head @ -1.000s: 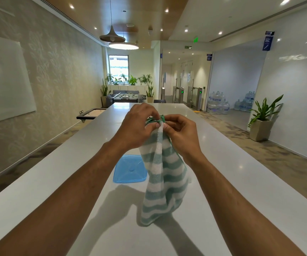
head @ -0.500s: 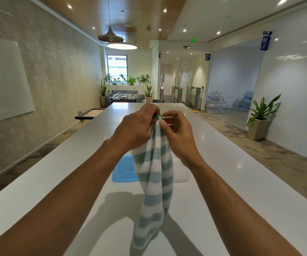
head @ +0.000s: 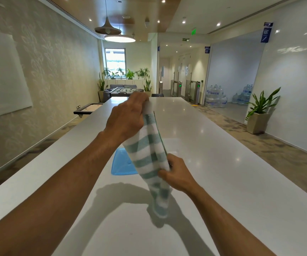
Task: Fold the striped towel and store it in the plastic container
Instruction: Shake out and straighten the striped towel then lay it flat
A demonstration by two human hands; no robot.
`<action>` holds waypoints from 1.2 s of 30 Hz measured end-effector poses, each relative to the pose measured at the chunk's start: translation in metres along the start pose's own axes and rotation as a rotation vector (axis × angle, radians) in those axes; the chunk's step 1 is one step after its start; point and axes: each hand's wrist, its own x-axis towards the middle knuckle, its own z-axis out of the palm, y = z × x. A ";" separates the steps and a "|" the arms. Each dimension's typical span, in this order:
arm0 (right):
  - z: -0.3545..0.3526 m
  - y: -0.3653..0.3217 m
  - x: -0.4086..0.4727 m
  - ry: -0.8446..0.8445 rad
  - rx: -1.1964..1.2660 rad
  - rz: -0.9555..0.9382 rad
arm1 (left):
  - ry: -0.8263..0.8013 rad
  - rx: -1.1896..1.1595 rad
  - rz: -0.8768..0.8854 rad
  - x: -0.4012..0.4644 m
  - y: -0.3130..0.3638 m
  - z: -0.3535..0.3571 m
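The striped towel [head: 150, 154] is held above the table [head: 223, 163], its top pinched by the left hand [head: 126, 119]. The right hand [head: 176, 174], earlier at the top, now grips mid-length beside the blue lid [head: 120, 163]; halving seems imminent.

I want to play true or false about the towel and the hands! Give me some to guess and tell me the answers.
1. The left hand holds the top of the striped towel. True.
2. The right hand is resting flat on the table. False: it grips the towel lower down, up in the air.
3. The towel is lying spread out on the table. False: it hangs between the two hands.
4. A blue lid lies on the table behind the towel. True.
5. The towel has red stripes. False: the stripes are green and white.
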 end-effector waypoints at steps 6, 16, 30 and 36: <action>-0.015 0.044 -0.013 -0.009 0.035 0.101 | 0.112 -0.048 -0.166 -0.002 -0.009 -0.009; -0.072 0.067 -0.026 0.082 0.458 0.233 | 0.020 -0.362 -0.670 -0.043 -0.056 0.017; -0.056 0.096 -0.008 0.178 0.310 0.569 | -0.278 -0.429 -1.008 -0.163 -0.093 0.081; -0.041 0.110 0.000 0.287 0.155 0.561 | -0.215 -0.403 -1.045 -0.188 -0.093 0.093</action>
